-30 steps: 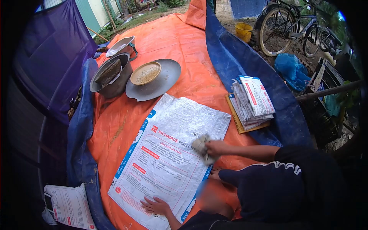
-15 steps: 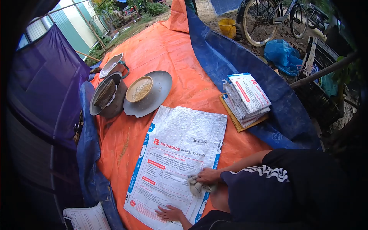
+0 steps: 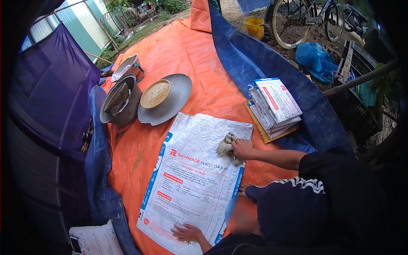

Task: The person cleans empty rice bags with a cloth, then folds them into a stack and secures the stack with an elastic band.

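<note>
A white woven plastic sack (image 3: 193, 187) with red and blue print lies flat on the orange tarp (image 3: 168, 55). My right hand (image 3: 242, 149) presses a crumpled grey-beige rag (image 3: 226, 145) onto the sack's upper right part, fingers closed over the cloth. Lower down, my left hand (image 3: 187, 233) rests flat on the sack near its bottom edge, fingers spread, holding nothing.
A stack of folded sacks (image 3: 278, 102) sits right of the sack. To the left are a grey lid (image 3: 180, 95) bearing a round tan tray (image 3: 155, 94), and a deep basin (image 3: 131, 104). Blue tarp (image 3: 255, 55) borders the right side; a yellow bucket (image 3: 255, 29) stands beyond.
My right hand has slid the rag up the sack, from its lower right side to near the upper right edge. My left hand stays in nearly the same place.
</note>
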Demonstrator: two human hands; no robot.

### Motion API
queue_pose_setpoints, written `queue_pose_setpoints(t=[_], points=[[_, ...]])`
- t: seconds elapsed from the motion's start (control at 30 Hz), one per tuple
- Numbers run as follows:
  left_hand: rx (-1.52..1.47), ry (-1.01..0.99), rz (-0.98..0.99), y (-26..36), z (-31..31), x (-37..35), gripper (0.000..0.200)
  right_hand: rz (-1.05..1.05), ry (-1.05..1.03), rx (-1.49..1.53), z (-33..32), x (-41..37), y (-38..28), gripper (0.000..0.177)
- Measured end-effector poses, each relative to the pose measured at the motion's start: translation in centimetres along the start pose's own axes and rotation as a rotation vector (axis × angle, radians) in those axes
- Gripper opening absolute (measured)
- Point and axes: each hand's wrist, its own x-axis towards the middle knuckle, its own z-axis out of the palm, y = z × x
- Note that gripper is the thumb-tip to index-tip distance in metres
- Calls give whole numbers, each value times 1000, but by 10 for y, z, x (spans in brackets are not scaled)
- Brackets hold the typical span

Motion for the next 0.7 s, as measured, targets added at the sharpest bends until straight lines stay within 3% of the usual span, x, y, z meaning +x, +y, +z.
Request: queue_pose_setpoints(t=[0.07, 0.1, 0.2, 0.23, 0.3, 0.37, 0.47, 0.57, 0.7], points=[[4, 0, -2, 0, -1, 1, 51, 112, -209, 132, -9, -14, -32, 32], [5, -1, -1, 0, 0, 0, 51, 35, -257, 155, -11, -26, -48, 33], [7, 24, 1, -2, 10, 1, 51, -275, -530, 128, 2, -65, -97, 34], [-7, 32, 8, -3, 10, 0, 51, -528, -348, 154, 32, -80, -104, 31], [-34, 51, 23, -3, 9, 1, 52, -860, -327, 231, 55, -103, -125, 25], [-65, 43, 23, -4, 10, 1, 53, -1034, -424, 221, 70, -116, -144, 19], [-69, 27, 26, -3, 6, 0, 53, -1020, -393, 239, 66, -106, -141, 19], [-58, 20, 23, -6, 7, 0, 53, -855, -212, 297, 55, -81, -119, 17], [-66, 11, 18, -4, 8, 1, 53, -581, -111, 157, 35, -44, -68, 22]])
